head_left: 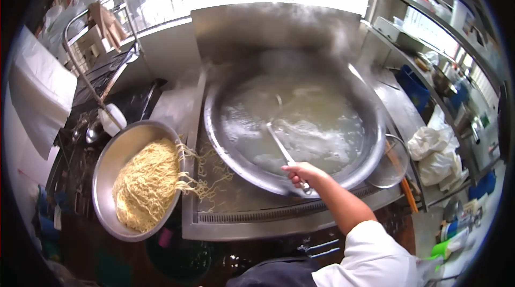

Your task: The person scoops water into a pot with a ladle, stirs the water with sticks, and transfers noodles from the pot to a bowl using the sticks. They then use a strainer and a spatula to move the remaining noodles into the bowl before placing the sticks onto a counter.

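My right hand (301, 175) is closed around the pale handle of a long-handled metal utensil (280, 144). The utensil slants away from me into a very large round pot (214, 144). Cloudy, foaming water (322, 136) fills the pot, and steam rises from it. A curved edge shows above the surface near the utensil's far end, but the rest of its head is under water. My left hand is out of view. Left of the pot, a metal basin (102, 190) holds a heap of yellow noodles (145, 187). Some loose strands (201, 182) hang over its rim onto the stove top.
A round wire strainer (387, 169) lies at the pot's right edge, beside wooden sticks (406, 185). Bunched white plastic bags (435, 153) hang by the right-hand shelves. A steel splash panel (236, 34) stands behind the pot. At left is a metal-framed cart (68, 40).
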The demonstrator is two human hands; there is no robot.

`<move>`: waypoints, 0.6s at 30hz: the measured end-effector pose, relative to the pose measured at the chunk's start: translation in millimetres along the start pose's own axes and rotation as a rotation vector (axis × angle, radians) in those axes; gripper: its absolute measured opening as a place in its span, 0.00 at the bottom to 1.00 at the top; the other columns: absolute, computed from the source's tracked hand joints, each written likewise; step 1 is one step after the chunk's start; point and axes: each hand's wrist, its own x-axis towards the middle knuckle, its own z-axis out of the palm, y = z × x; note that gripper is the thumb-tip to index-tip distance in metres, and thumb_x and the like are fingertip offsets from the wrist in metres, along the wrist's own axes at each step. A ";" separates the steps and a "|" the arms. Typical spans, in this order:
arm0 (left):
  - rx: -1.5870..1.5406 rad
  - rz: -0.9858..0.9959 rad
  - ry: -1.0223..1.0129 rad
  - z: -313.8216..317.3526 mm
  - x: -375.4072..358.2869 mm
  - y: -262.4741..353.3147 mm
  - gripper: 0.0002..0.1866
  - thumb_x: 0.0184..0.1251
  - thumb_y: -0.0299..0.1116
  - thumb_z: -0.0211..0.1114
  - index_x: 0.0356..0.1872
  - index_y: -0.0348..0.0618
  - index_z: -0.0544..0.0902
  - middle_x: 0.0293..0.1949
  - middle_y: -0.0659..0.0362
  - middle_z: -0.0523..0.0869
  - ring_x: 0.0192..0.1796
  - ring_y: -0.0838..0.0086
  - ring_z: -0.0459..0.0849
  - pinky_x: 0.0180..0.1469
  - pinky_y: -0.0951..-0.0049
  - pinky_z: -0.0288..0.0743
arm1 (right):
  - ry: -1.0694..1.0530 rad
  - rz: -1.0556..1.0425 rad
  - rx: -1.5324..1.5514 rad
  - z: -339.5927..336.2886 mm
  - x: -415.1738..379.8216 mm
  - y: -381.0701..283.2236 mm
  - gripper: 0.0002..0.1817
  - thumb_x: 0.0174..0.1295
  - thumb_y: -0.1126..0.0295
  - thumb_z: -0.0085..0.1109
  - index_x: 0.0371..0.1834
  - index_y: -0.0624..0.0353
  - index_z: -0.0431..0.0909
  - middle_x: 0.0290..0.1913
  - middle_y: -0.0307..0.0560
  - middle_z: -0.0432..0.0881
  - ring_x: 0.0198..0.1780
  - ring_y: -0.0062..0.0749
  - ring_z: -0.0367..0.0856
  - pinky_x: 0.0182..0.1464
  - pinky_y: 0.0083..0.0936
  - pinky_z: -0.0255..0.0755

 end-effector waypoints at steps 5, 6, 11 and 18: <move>0.064 0.096 0.029 -15.2 48.6 54.3 0.22 0.66 0.53 0.60 0.49 0.47 0.77 0.32 0.59 0.84 0.24 0.71 0.79 0.25 0.68 0.73 | -0.273 0.078 0.405 11.1 -52.5 10.8 0.10 0.64 0.63 0.61 0.44 0.50 0.73 0.19 0.26 0.63 0.15 0.08 0.62 0.14 0.11 0.55; 0.072 0.129 0.018 -16.4 56.3 62.7 0.22 0.66 0.53 0.60 0.49 0.47 0.77 0.33 0.59 0.84 0.24 0.71 0.79 0.25 0.68 0.73 | -0.258 0.070 0.414 5.0 -63.8 13.3 0.10 0.64 0.63 0.61 0.44 0.50 0.73 0.19 0.26 0.63 0.15 0.08 0.62 0.14 0.11 0.55; 0.081 0.194 0.023 -2.3 71.1 93.2 0.21 0.65 0.53 0.60 0.48 0.48 0.78 0.33 0.58 0.84 0.25 0.71 0.81 0.24 0.67 0.74 | -0.137 -0.069 0.273 -60.1 -113.3 18.4 0.16 0.68 0.60 0.54 0.56 0.51 0.74 0.19 0.26 0.57 0.15 0.10 0.57 0.15 0.16 0.53; 0.118 0.138 -0.031 16.4 69.3 57.8 0.19 0.65 0.52 0.60 0.45 0.48 0.77 0.30 0.60 0.82 0.23 0.72 0.80 0.21 0.69 0.72 | 0.741 -0.370 -0.358 -184.1 -127.2 -14.5 0.13 0.56 0.66 0.62 0.38 0.61 0.71 0.21 0.38 0.70 0.16 0.26 0.69 0.16 0.25 0.63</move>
